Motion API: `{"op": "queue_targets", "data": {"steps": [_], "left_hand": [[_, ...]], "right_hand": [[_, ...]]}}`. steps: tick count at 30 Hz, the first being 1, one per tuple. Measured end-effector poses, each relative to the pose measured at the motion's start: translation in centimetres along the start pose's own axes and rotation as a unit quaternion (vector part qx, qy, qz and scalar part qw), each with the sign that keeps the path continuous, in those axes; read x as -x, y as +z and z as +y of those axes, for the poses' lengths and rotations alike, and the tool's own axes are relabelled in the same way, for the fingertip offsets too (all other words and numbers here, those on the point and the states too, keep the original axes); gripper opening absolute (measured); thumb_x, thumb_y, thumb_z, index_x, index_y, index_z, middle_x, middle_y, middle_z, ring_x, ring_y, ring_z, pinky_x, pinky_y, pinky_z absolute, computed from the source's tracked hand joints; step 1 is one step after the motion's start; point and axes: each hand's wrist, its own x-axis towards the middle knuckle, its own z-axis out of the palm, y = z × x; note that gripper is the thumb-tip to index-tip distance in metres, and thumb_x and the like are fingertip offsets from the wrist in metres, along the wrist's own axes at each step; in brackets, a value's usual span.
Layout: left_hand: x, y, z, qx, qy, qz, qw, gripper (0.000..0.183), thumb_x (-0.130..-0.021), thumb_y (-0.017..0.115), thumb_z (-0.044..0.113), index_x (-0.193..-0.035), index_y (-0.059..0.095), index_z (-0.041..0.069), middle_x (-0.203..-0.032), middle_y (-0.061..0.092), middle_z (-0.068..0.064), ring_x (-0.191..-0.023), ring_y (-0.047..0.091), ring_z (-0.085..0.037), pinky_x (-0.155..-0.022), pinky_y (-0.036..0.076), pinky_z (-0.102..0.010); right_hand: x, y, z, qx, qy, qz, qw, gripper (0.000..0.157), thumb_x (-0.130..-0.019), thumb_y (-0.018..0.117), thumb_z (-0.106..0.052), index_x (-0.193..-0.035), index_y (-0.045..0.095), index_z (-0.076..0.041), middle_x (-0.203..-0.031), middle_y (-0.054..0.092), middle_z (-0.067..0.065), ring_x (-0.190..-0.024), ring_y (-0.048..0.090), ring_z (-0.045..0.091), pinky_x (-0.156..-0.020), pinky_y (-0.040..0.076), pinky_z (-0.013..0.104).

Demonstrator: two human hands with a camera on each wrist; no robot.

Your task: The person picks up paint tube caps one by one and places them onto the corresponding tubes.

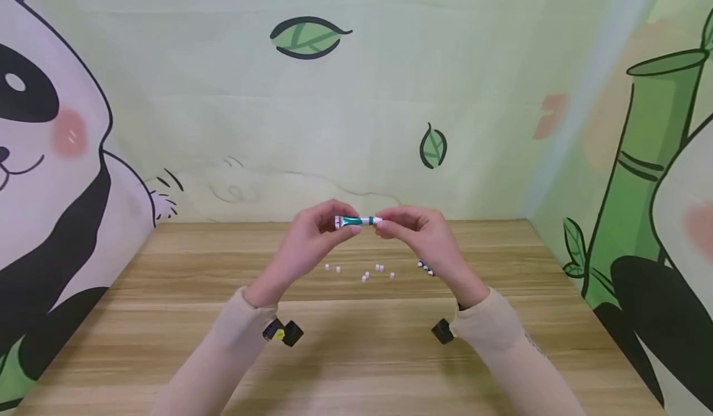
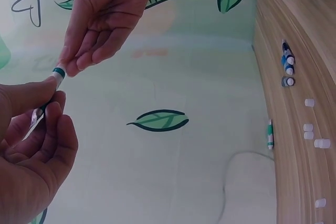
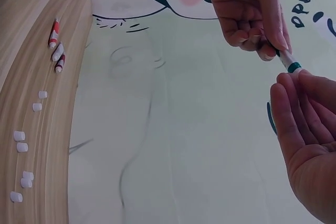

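Observation:
My left hand [image 1: 309,239] pinches a small green and white paint tube [image 1: 351,221] by its body, thumb and fingers around it. The tube is raised above the table and lies level in the head view, its flat end to the left. My right hand [image 1: 429,236] pinches the white tip at the tube's other end, beside a green band. In the right wrist view that tip is partly covered by the right fingers [image 3: 310,85]. In the left wrist view the tube's flat end [image 2: 34,127] shows between the left fingers.
Several small white caps [image 1: 338,269] lie scattered on the wooden table [image 1: 356,354] beyond the forearms. Dark and blue tubes [image 2: 287,59] and a green tube [image 2: 270,135] lie there too. The right wrist view shows a red tube [image 3: 54,33] beside others. A panda-printed backdrop [image 1: 356,112] stands behind.

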Motion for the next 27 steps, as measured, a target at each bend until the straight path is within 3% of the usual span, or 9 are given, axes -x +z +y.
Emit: {"op": "queue_targets", "data": {"steps": [7,17,27], "left_hand": [[0.08,0.53,-0.01,-0.014,0.01,0.017,0.9997,0.012,-0.094,0.074,0.016,-0.104,0.07,0.015,-0.085,0.064,0.0,-0.068,0.054,-0.02,-0.056,0.041,-0.027],[0.35,0.58,-0.17,-0.006,0.011,0.015,0.9998,0.013,-0.093,0.075,0.015,-0.105,0.07,0.014,-0.086,0.064,-0.001,-0.069,0.055,-0.021,-0.055,0.04,-0.026],[0.18,1.07,-0.19,0.004,0.01,0.003,0.9999,0.014,-0.094,0.074,0.017,-0.107,0.069,0.014,-0.09,0.066,-0.001,-0.071,0.057,-0.021,-0.056,0.042,-0.026]], "right_hand": [[-0.01,0.41,0.26,-0.013,0.004,0.016,1.0,0.024,-0.096,0.072,-0.023,-0.112,0.073,-0.005,-0.103,0.075,0.01,-0.095,0.073,0.025,-0.087,0.057,0.038],[-0.18,0.9,0.78,-0.013,0.001,0.006,1.0,0.024,-0.1,0.066,-0.021,-0.108,0.07,0.0,-0.099,0.074,0.013,-0.093,0.072,0.026,-0.086,0.057,0.04],[-0.28,0.43,0.67,0.034,0.017,0.001,0.999,0.033,-0.103,0.06,-0.03,-0.103,0.07,0.001,-0.09,0.072,0.012,-0.085,0.07,0.026,-0.081,0.058,0.038]]}}
